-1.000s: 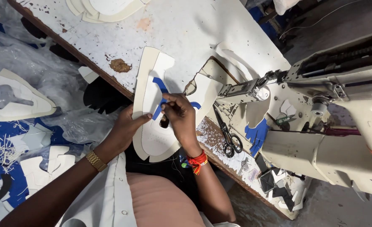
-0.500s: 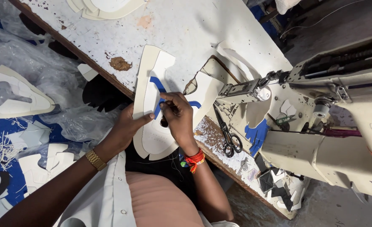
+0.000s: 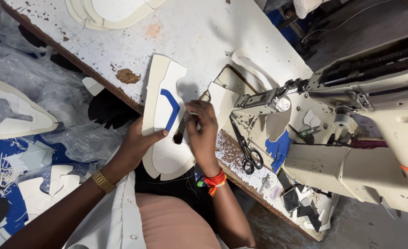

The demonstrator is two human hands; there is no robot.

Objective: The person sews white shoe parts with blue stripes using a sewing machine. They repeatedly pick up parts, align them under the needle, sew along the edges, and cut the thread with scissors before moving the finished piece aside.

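Left hand (image 3: 137,145) steadying white shoe upper (image 3: 167,115), right hand (image 3: 203,133) pinching, perhaps, its edge

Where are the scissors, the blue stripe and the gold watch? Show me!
scissors (image 3: 246,152): head view, on the black blades just above the handle loops.
blue stripe (image 3: 171,109): head view, on the middle of the bent blue strip on the white shoe piece.
gold watch (image 3: 102,181): head view, on the band around the left wrist.

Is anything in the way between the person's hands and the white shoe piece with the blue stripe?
No. The left hand already rests on the white shoe piece, thumb on top, and the right hand touches its right edge. The scissors lie off to the right.
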